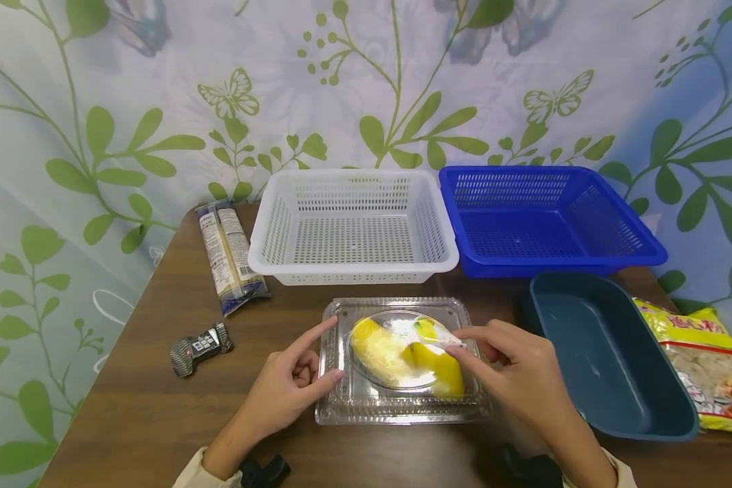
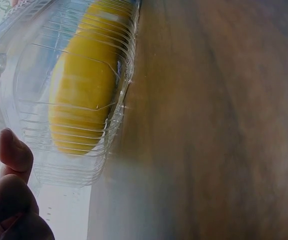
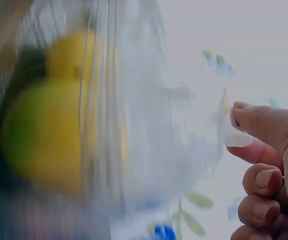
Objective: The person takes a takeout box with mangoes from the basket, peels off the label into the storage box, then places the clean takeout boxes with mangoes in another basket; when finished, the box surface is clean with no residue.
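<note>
A clear plastic clamshell box (image 1: pixel 402 413) lies closed on the table, with several yellow fruits (image 2: pixel 81 95) inside; one has a greenish side in the right wrist view. My left hand (image 1: pixel 293 379) is at the box's left edge, index finger and thumb stretched out against it, the other fingers curled in. Over the lid's right part, my right hand (image 1: pixel 512 359) pinches a small white label-like piece (image 3: pixel 238 137) between thumb and index finger. Whether the piece still sticks to the lid, I cannot tell. The right wrist view is blurred.
Behind the box stand a white basket (image 1: pixel 354 271) and a blue basket (image 1: pixel 561 261). A dark teal tub (image 1: pixel 610 379) is at the right, beside a yellow-topped food bag (image 1: pixel 701 366). At the left lie a long noodle packet (image 1: pixel 227 251) and a black patterned gadget (image 1: pixel 201 347).
</note>
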The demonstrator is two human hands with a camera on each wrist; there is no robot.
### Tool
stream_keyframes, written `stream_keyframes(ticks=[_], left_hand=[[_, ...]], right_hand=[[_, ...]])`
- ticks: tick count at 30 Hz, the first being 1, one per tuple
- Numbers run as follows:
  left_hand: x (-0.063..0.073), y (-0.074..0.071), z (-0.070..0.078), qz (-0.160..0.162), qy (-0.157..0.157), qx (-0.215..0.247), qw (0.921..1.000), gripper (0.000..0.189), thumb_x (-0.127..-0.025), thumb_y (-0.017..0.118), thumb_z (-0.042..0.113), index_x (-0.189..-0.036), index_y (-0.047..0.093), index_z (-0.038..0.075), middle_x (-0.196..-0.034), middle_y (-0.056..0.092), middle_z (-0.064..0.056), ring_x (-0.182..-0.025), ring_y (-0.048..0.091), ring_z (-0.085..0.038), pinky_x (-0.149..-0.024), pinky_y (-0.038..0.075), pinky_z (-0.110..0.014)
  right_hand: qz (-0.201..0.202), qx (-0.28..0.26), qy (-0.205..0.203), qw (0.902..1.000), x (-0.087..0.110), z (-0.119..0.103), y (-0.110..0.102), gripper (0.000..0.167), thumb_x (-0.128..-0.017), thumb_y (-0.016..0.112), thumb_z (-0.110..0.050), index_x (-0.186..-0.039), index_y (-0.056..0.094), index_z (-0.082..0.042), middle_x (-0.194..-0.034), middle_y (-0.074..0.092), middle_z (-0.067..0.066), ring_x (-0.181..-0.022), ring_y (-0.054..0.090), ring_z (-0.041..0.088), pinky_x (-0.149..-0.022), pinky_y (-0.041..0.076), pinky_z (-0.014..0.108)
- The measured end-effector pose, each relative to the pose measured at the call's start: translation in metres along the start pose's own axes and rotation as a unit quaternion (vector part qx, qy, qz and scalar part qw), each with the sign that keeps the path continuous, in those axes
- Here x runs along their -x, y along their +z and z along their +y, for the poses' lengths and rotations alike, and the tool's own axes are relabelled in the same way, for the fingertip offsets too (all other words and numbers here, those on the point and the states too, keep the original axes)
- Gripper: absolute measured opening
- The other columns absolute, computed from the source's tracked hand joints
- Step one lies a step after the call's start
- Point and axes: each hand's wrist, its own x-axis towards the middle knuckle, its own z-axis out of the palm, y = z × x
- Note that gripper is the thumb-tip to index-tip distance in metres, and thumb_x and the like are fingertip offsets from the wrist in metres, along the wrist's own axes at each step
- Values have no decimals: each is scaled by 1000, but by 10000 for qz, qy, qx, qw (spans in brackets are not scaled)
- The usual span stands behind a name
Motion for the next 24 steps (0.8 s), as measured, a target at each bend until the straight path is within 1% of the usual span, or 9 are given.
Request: stream_keyframes(ticks=[4,9,12,14,16,18,20,21,24], left_hand=[[2,1,-1,-6,25,3,10000,70,-93,77,19,-155,45,25,-64,51,9,-49,31,1,-43,32,-20],[1,1,-2,26,74,-28,10000,69,-93,77,19,-155,46,25,-64,50,10,-49,31,1,-43,32,-19],[1,0,-1,34,114,-33,9999,69,-93,77,19,-155,46,23,-64,50,10,-49,31,1,-43,31,-20],[0,0,0,29,140,-40,9999,69,-93,77,18,-155,46,22,-64,50,10,-49,31,1,-42,31,-20],[0,-1,1,13,126,-42,9999,68,-94,77,18,-154,46,22,-63,49,10,-49,31,1,-42,31,-20],[0,-1,1,-1,113,-57,9999,68,-94,77,19,-154,46,22,-63,48,10,-49,31,1,-42,31,-20],[1,-1,1,-13,90,-51,9999,67,-94,76,19,-154,46,21,-63,48,10,-49,31,1,-42,31,-20],[1,-1,1,-17,82,-42,10000,67,-94,76,19,-154,46,21,-63,49,10,-49,31,1,-42,31,-20],[1,0,1,-29,76,12,10000,68,-94,76,18,-155,46,20,-63,49,10,-49,31,1,-42,31,-20]], right_hand=[[215,562,513,9969,11,12,-20,31,-68,95,-12,-92,79,-23,-65,40,-14,-59,33,-4,-52,26,17],[560,1356,923,9849,24,29,-48,28,-69,95,-13,-92,80,-15,-64,40,-9,-59,29,-6,-54,24,17],[700,1823,1256,9727,32,35,-64,29,-71,94,-17,-94,80,-9,-62,40,-5,-59,27,-6,-51,22,19],[675,2166,1672,9595,39,37,-72,29,-75,92,-20,-97,80,-7,-62,41,-3,-57,28,-3,-50,21,20],[636,2501,2198,9408,44,38,-78,30,-78,90,-23,-99,79,-5,-61,42,0,-55,31,4,-49,21,23],[501,2786,2743,9190,50,39,-83,33,-83,87,-30,-101,78,-4,-60,42,2,-54,34,12,-50,22,27],[334,3035,3092,9007,55,40,-86,36,-86,83,-33,-102,77,-2,-59,42,3,-52,35,19,-50,23,31],[256,3111,3217,8939,57,41,-87,38,-88,82,-35,-103,76,-1,-58,42,4,-52,35,21,-50,24,33],[-24,3236,3475,8801,62,45,-90,44,-91,77,-40,-105,74,1,-57,42,4,-51,37,24,-50,26,37]])
